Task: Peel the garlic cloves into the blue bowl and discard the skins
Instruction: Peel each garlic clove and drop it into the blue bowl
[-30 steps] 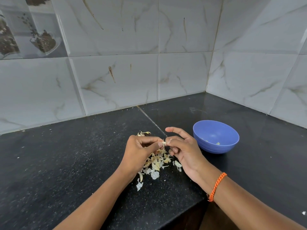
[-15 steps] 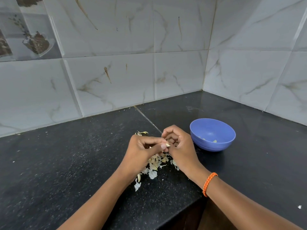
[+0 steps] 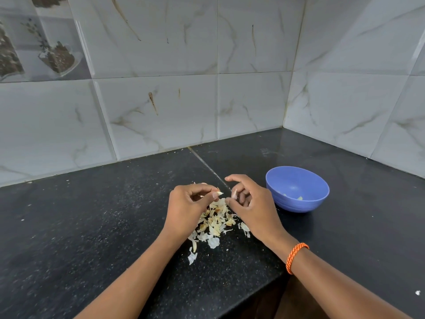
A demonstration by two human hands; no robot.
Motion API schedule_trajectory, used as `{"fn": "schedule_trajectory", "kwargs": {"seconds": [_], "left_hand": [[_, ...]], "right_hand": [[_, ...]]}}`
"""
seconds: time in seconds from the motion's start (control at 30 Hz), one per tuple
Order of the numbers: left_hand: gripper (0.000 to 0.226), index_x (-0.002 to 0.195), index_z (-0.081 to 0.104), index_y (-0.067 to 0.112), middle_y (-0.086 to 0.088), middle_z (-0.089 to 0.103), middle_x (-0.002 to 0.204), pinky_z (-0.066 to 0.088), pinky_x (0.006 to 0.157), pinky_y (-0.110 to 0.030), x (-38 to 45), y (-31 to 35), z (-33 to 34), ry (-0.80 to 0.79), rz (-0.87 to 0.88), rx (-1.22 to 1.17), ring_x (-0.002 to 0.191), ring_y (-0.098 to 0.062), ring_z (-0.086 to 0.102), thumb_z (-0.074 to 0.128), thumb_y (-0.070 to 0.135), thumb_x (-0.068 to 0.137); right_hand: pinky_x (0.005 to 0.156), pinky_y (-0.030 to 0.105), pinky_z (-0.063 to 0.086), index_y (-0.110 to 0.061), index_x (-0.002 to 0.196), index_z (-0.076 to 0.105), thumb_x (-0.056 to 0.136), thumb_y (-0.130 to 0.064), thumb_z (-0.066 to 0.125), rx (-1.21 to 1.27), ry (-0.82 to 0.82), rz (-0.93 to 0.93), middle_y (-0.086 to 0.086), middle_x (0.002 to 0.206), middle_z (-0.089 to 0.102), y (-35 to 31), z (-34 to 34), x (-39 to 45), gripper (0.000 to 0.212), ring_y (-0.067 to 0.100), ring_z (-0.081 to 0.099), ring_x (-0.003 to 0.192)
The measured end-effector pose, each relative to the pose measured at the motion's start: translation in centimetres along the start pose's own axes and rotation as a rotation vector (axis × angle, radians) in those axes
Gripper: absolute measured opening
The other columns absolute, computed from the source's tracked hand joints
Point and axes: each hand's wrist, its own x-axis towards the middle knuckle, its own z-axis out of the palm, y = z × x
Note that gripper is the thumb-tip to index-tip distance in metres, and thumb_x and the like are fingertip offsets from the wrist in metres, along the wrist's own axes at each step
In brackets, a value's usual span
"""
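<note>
Fingers of the left hand (image 3: pixel 186 209) are curled in, thumb and forefinger pinching a small pale scrap (image 3: pixel 219 193) at their tips; whether that scrap is skin or a bit of clove cannot be told. Fingers of the right hand (image 3: pixel 252 207) are partly curled too: thumb and a bent finger pinch a garlic clove (image 3: pixel 234 193), while the forefinger sticks out above it, pointing left. Clove and scrap sit just apart, with a narrow gap between the two hands, both raised a little over the tabletop (image 3: pixel 92 226).

Directly below the hands, and partly hidden by them, lies a loose heap of garlic skins (image 3: pixel 215 223), with a few flakes trailing toward the near edge.

Just beside the right hand, to its right, stands the blue bowl (image 3: pixel 297 188), upright on the dark tabletop. A few pale peeled pieces (image 3: pixel 299 198) lie in its bottom.

An orange braided band (image 3: pixel 295 257) circles the right wrist. Marbled wall tiles (image 3: pixel 161 100) meet in a corner behind the tabletop.
</note>
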Motion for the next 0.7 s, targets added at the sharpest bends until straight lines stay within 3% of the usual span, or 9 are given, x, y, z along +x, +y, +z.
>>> {"fn": "schedule_trajectory", "kwargs": {"seconds": [0.1,0.2,0.47,0.57,0.7], "left_hand": [[0.01,0.091,0.086,0.022,0.0,0.081,0.082,0.052,0.062,-0.034,0.01,-0.45,0.08,-0.001,-0.009,0.012,0.06,-0.017,0.062,0.082,0.014,0.095],[0.01,0.09,0.086,0.022,0.0,0.081,0.082,0.05,0.062,-0.034,0.01,-0.66,0.07,0.0,-0.017,0.004,0.061,-0.017,0.06,0.082,0.014,0.095],[0.01,0.091,0.087,0.023,0.001,0.081,0.083,0.049,0.058,-0.034,0.03,-0.76,0.16,-0.009,-0.015,0.013,0.057,-0.016,0.057,0.082,0.015,0.095],[0.009,0.092,0.086,0.021,0.001,0.081,0.082,0.048,0.057,-0.03,0.02,-0.67,0.22,-0.003,-0.023,0.012,0.056,-0.015,0.057,0.081,0.014,0.095],[0.011,0.091,0.086,0.022,0.0,0.081,0.081,0.048,0.056,-0.033,0.08,-0.86,0.23,0.004,-0.032,0.003,0.056,-0.018,0.056,0.081,0.013,0.095]], "right_hand": [[0.076,0.03,0.063,-0.032,0.132,0.069,0.09,-0.005,0.084,0.045,-0.03,0.023,-0.01,0.095,0.072,0.22,0.1,-0.05,0.052,0.012,0.07,0.088],[0.079,0.027,0.062,-0.032,0.128,0.07,0.089,-0.001,0.083,0.052,-0.007,0.016,-0.007,0.094,0.071,0.29,0.09,-0.04,0.051,0.014,0.07,0.09],[0.082,0.025,0.062,-0.023,0.114,0.075,0.095,-0.014,0.08,0.127,0.022,0.017,-0.01,0.094,0.078,0.03,-0.11,-0.14,0.022,0.01,0.076,0.093],[0.082,0.033,0.065,-0.021,0.117,0.076,0.106,-0.016,0.067,0.103,0.012,-0.001,-0.01,0.095,0.079,0.2,-0.1,-0.18,0.015,0.01,0.078,0.09],[0.078,0.043,0.063,-0.026,0.125,0.07,0.115,-0.026,0.051,0.044,0.005,-0.059,-0.008,0.088,0.075,0.25,-0.01,-0.27,0.022,0.017,0.075,0.084]]}}
